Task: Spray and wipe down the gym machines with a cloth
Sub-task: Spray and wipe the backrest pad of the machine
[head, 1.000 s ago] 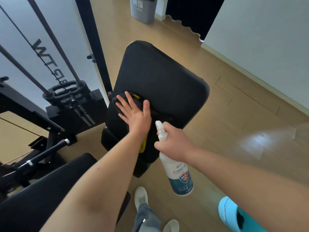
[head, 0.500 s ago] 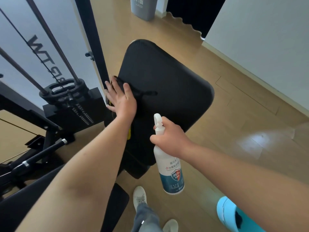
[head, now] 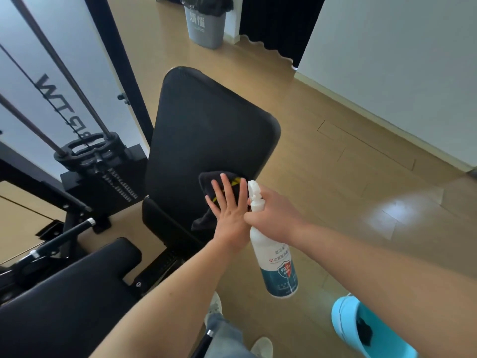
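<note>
The pale wooden floor (head: 335,202) spreads out all around the long black padded backrest (head: 206,130) of the gym machine, which stands tilted up in the middle of the view. Below and to the left of the backrest lies a second black padded seat (head: 64,293). Directly left of the backrest is the black weight stack (head: 103,171) with its steel guide rods. Beyond the backrest's top end, well apart from it, a grey plastic bin (head: 205,24) stands on the floor.

Just off the backrest's lower right corner hangs a white plastic spray bottle with a teal label (head: 277,264) — nozzle up, base tipped toward the floor. A black cloth with yellow stripes (head: 207,180) lies against the backrest's lower right part, one end drooping over the edge.

The left hand (head: 228,213) lies flat with fingers spread, pressing the cloth onto the backrest. The right hand (head: 271,215) is wrapped round the bottle's neck — just beside the left.
</note>
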Demonstrator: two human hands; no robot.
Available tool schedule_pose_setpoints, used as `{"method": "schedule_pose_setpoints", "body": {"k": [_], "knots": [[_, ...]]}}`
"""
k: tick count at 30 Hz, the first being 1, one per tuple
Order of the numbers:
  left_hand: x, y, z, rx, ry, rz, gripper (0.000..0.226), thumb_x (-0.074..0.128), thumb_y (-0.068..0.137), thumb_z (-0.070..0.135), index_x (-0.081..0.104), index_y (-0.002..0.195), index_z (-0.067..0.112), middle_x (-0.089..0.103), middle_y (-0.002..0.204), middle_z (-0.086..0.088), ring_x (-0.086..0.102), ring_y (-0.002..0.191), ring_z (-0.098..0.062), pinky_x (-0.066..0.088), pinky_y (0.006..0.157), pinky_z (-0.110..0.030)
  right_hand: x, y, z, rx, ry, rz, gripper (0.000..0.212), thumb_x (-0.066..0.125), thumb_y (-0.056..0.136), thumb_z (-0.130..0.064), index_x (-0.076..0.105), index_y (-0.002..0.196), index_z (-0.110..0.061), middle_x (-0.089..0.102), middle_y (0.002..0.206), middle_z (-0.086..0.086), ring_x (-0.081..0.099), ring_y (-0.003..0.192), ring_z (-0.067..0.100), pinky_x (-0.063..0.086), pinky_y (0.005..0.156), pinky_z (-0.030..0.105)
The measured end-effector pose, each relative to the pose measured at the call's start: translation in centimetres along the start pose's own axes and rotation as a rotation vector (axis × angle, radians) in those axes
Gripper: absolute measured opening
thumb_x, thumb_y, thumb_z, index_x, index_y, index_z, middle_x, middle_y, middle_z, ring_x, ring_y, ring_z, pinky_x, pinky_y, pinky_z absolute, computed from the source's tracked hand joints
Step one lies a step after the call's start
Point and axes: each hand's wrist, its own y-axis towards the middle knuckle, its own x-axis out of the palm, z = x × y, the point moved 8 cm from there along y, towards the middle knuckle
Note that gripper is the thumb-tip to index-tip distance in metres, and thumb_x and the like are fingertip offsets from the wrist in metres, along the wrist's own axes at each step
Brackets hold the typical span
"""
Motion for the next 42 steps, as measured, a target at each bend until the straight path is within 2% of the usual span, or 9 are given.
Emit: {"method": "schedule_pose_setpoints", "body": {"k": [4, 7, 12, 17, 20, 24, 30, 36, 42], "knots": [[-2.3, 1.6, 1.4, 0.041, 0.044, -0.03, 0.096, 0.048, 0.103, 0.036, -0.038, 0.147, 0.038, -0.056, 0.149, -0.009, -0.056, 0.132, -0.038, -0.02, 0.114, -0.069, -1.1, -0.7, 1.0, -0.005, 0.012, 0.015, 0.024, 0.064, 0.088, -0.021, 0.045, 0.092, -0.036, 0.059, 0.084, -0.003, 0.057, 0.072, 0.013, 0.038, 0.06, 0.028], [-6.6, 4.3, 2.7, 0.18, 0.096, 0.085, 0.077, 0.028, 0.102, 0.048, -0.029, 0.152, 0.035, -0.047, 0.156, -0.009, -0.049, 0.138, -0.038, -0.012, 0.117, -0.072, -1.6, -0.6, 1.2, -0.008, 0.015, 0.029, 0.02, 0.064, 0.09, -0.021, 0.048, 0.096, -0.031, 0.059, 0.084, -0.002, 0.053, 0.07, 0.014, 0.038, 0.06, 0.03], [-6.9, 4.9, 2.3, 0.185, 0.082, 0.261, 0.092, 0.044, 0.102, 0.058, -0.018, 0.159, 0.019, -0.021, 0.168, -0.014, -0.034, 0.149, -0.034, -0.009, 0.122, -0.064, -1.5, -0.3, 3.1, 0.074, 0.057, 0.059, 0.027, 0.064, 0.09, -0.023, 0.052, 0.115, -0.021, 0.062, 0.095, 0.001, 0.058, 0.079, 0.016, 0.042, 0.064, 0.032], [-5.4, 4.6, 1.4, 0.111, 0.0, 0.286, 0.092, 0.047, 0.101, 0.057, -0.011, 0.16, 0.017, -0.015, 0.169, -0.013, -0.024, 0.154, -0.032, -0.012, 0.124, -0.055, 0.5, 0.6, 6.0, 0.18, 0.084, 0.028, 0.03, 0.067, 0.088, -0.024, 0.053, 0.115, -0.022, 0.063, 0.095, 0.001, 0.061, 0.084, 0.023, 0.046, 0.07, 0.034], [-3.2, 3.3, -0.8, 0.047, -0.045, 0.245, 0.094, 0.049, 0.1, 0.057, -0.014, 0.16, 0.02, -0.03, 0.166, -0.003, -0.031, 0.152, -0.029, -0.015, 0.124, -0.052, 2.2, 0.7, 6.7, 0.21, 0.061, -0.023, 0.032, 0.065, 0.089, -0.026, 0.053, 0.118, -0.023, 0.063, 0.097, 0.0, 0.062, 0.084, 0.021, 0.045, 0.069, 0.033], [0.5, 0.6, -5.1, -0.102, -0.144, 0.146, 0.104, 0.049, 0.099, 0.058, -0.038, 0.15, 0.029, -0.051, 0.153, 0.005, -0.039, 0.148, -0.024, -0.013, 0.125, -0.054, 4.0, 0.6, 6.8, 0.212, 0.075, -0.083, 0.027, 0.064, 0.091, -0.024, 0.052, 0.115, -0.026, 0.06, 0.091, -0.003, 0.056, 0.077, 0.014, 0.041, 0.064, 0.03], [4.2, -2.4, -7.9, -0.37, -0.38, 0.012, 0.111, 0.056, 0.097, 0.056, -0.031, 0.154, 0.016, -0.039, 0.162, -0.006, -0.034, 0.151, -0.027, -0.01, 0.126, -0.055, 5.5, 0.3, 7.0, 0.215, 0.076, -0.118, 0.025, 0.062, 0.09, -0.024, 0.052, 0.113, -0.028, 0.06, 0.091, -0.002, 0.056, 0.076, 0.015, 0.04, 0.064, 0.031], [2.5, -1.8, -8.6, -0.308, -0.527, 0.007, 0.078, 0.036, 0.108, 0.037, -0.022, 0.159, 0.024, -0.038, 0.163, 0.002, -0.036, 0.149, -0.021, -0.018, 0.122, -0.051, 7.2, 0.9, 4.8, 0.156, 0.078, -0.191, 0.026, 0.064, 0.09, -0.022, 0.053, 0.113, -0.027, 0.06, 0.094, -0.001, 0.056, 0.078, 0.016, 0.042, 0.066, 0.032], [0.5, 0.0, -10.6, -0.343, -0.592, 0.094, 0.081, 0.038, 0.109, 0.038, -0.026, 0.158, 0.025, -0.039, 0.161, 0.009, -0.037, 0.148, -0.014, -0.019, 0.123, -0.049, 8.8, 2.8, 2.0, 0.121, 0.073, -0.214, 0.036, 0.064, 0.092, -0.023, 0.056, 0.127, -0.03, 0.062, 0.1, -0.001, 0.062, 0.088, 0.016, 0.045, 0.068, 0.03]]}}
